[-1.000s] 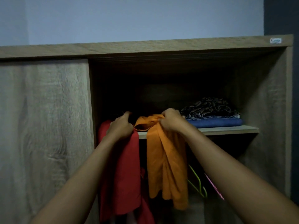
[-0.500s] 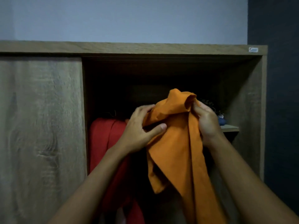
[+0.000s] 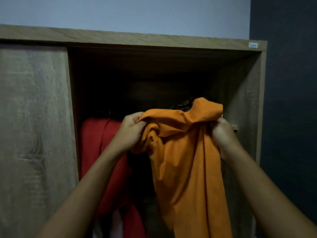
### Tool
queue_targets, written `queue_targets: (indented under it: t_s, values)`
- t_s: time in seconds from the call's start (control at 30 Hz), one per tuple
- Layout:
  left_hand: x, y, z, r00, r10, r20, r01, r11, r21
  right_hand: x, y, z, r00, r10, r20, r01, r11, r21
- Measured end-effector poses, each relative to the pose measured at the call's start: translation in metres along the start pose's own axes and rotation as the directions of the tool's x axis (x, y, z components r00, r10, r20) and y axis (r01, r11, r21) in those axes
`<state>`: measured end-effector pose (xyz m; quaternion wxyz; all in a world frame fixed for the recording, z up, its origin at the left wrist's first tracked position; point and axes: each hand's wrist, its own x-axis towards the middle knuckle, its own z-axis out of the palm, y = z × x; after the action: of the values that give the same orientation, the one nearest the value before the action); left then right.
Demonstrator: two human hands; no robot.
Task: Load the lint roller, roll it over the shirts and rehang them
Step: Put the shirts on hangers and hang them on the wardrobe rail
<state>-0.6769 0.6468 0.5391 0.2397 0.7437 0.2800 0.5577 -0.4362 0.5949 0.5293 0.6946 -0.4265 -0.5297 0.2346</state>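
Observation:
An orange shirt [image 3: 187, 162] hangs from both my hands in front of the open wardrobe. My left hand [image 3: 131, 133] grips its bunched top at the left, and my right hand [image 3: 223, 136] grips the top at the right. The cloth falls loose below them to the frame's bottom edge. A red shirt [image 3: 101, 152] hangs inside the wardrobe to the left, partly behind my left forearm. No lint roller is in view.
The wooden wardrobe [image 3: 137, 38] has a closed sliding door [image 3: 34, 126] on the left and an open dark compartment. A shelf edge [image 3: 234, 126] and a patterned dark fabric [image 3: 182, 105] peek out behind the orange shirt. A dark wall [image 3: 291, 100] stands at right.
The orange shirt has come off the wardrobe rail and out toward me. My hands have moved apart along its top, spreading the bunched fabric wider.

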Motion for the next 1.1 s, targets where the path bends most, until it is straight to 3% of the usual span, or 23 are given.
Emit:
queue_targets:
  t_s: [0.2, 0.37, 0.47, 0.53, 0.6, 0.67, 0.73, 0.8, 0.9, 0.93, 1.0, 1.07, 1.1]
  values:
    - [-0.007, 0.012, 0.006, 0.961, -0.223, 0.164, 0.224, 0.974, 0.008, 0.000, 0.038, 0.007, 0.981, 0.195, 0.010, -0.194, 0.977, -0.084]
    - [-0.013, 0.015, 0.011, 0.912, -0.376, 0.165, 0.393, 0.915, -0.087, 0.000, 0.054, 0.010, 0.966, 0.217, 0.142, -0.166, 0.937, -0.308]
    - [-0.014, 0.019, 0.012, 0.878, -0.431, 0.207, 0.466, 0.868, -0.172, -0.005, 0.053, 0.012, 0.980, -0.010, 0.201, 0.033, 0.994, -0.107]
    - [-0.014, 0.019, 0.015, 0.860, -0.451, 0.238, 0.502, 0.833, -0.234, -0.016, 0.049, 0.014, 0.921, -0.148, 0.361, 0.154, 0.988, 0.012]
    - [-0.016, 0.016, 0.018, 0.837, -0.475, 0.273, 0.543, 0.783, -0.305, -0.027, 0.043, 0.022, 0.843, -0.140, 0.520, 0.216, 0.972, -0.089]
    - [-0.017, 0.012, 0.018, 0.814, -0.507, 0.283, 0.579, 0.747, -0.326, -0.032, 0.044, 0.030, 0.831, -0.120, 0.544, 0.309, 0.912, -0.270]
    - [-0.017, 0.008, 0.018, 0.814, -0.529, 0.240, 0.581, 0.742, -0.334, -0.027, 0.049, 0.034, 0.838, -0.126, 0.531, 0.337, 0.885, -0.322]
    - [-0.016, 0.005, 0.014, 0.848, -0.502, 0.173, 0.530, 0.813, -0.239, -0.021, 0.058, 0.033, 0.850, -0.105, 0.516, 0.305, 0.897, -0.320]
    - [-0.017, -0.001, -0.002, 0.896, -0.382, 0.227, 0.340, 0.918, 0.202, -0.012, 0.064, 0.030, 0.889, -0.098, 0.447, 0.225, 0.944, -0.242]
    - [-0.018, -0.003, -0.009, 0.868, -0.384, 0.316, 0.286, 0.905, 0.315, -0.010, 0.063, 0.029, 0.903, -0.069, 0.424, 0.169, 0.964, -0.204]
    - [-0.021, -0.007, -0.020, 0.739, -0.467, 0.485, 0.230, 0.853, 0.469, -0.005, 0.058, 0.030, 0.931, 0.009, 0.366, 0.042, 0.990, -0.133]
    - [-0.026, -0.012, -0.024, 0.607, -0.543, 0.581, 0.223, 0.818, 0.531, 0.000, 0.055, 0.030, 0.952, 0.038, 0.305, 0.002, 0.991, -0.131]
    - [-0.027, -0.015, -0.024, 0.593, -0.547, 0.590, 0.232, 0.818, 0.526, 0.002, 0.055, 0.030, 0.959, 0.036, 0.280, 0.003, 0.990, -0.140]
